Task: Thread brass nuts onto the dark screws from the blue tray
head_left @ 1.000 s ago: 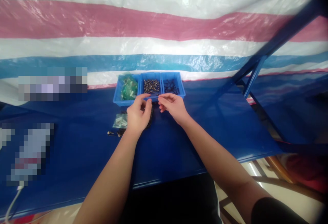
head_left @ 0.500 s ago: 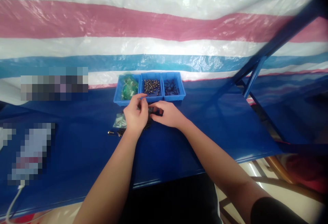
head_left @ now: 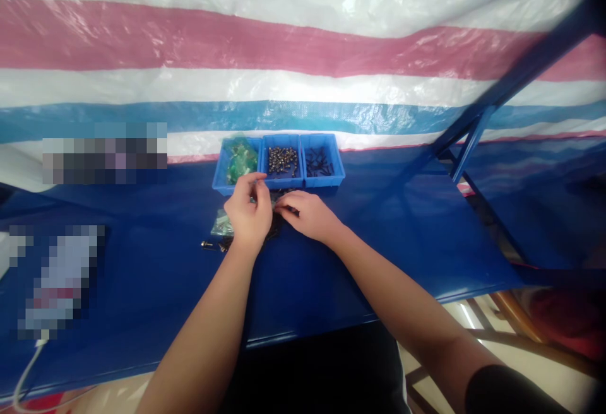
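Left hand [head_left: 249, 215]: curled, cannot tell grip
Right hand [head_left: 310, 215]: by dark parts [head_left: 272, 233], grip hidden
Bins [head_left: 285, 183]: 3, side by side

left hand [head_left: 249, 217] half-curled | right hand [head_left: 311, 214] angled inward, perhaps pinching

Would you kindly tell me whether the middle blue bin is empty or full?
Neither, only partly filled: in the middle blue bin, small metallic pieces lie heaped toward the back, while its bare bottom shows near the front.
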A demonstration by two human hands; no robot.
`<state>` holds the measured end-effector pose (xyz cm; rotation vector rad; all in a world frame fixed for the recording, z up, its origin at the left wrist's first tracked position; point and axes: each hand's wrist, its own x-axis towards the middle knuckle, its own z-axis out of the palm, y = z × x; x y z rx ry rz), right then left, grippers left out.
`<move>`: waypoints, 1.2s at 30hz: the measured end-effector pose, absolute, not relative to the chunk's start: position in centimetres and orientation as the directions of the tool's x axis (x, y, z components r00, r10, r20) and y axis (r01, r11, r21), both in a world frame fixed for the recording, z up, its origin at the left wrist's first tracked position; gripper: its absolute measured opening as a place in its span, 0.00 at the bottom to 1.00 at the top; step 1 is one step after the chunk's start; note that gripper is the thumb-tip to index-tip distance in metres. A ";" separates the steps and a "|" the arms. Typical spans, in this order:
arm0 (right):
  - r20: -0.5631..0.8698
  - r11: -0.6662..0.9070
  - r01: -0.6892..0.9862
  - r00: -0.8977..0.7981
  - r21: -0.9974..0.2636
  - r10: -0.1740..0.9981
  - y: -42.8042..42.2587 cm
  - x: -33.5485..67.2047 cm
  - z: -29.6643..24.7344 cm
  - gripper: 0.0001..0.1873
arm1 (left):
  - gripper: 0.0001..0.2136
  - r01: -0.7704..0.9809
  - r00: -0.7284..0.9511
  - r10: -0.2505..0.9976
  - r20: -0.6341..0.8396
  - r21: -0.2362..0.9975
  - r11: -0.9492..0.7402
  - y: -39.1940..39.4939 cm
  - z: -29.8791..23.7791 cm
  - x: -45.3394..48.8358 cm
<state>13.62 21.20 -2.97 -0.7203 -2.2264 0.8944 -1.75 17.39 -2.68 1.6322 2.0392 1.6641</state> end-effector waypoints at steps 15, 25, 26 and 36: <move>0.266 0.277 0.113 -0.104 -0.954 0.958 22.4 14.2 -2.3 0.16 | 0.15 0.486 -0.321 0.875 0.361 0.856 -0.175 17.5 -2.3 -1.4; 0.245 0.249 0.094 -0.050 -0.964 0.968 22.3 14.1 -2.5 0.16 | 0.14 0.320 -0.212 0.943 0.256 0.930 -0.180 17.5 -2.5 -1.3; 0.235 0.239 0.067 -0.062 -0.969 0.970 22.4 14.1 -2.6 0.17 | 0.13 0.336 -0.222 0.940 0.257 0.926 -0.174 17.5 -2.5 -1.2; 0.132 0.077 -0.227 -0.238 -0.971 0.962 22.9 13.6 -2.7 0.23 | 0.16 0.142 -0.404 0.892 0.204 0.977 -0.159 18.2 -2.1 -1.1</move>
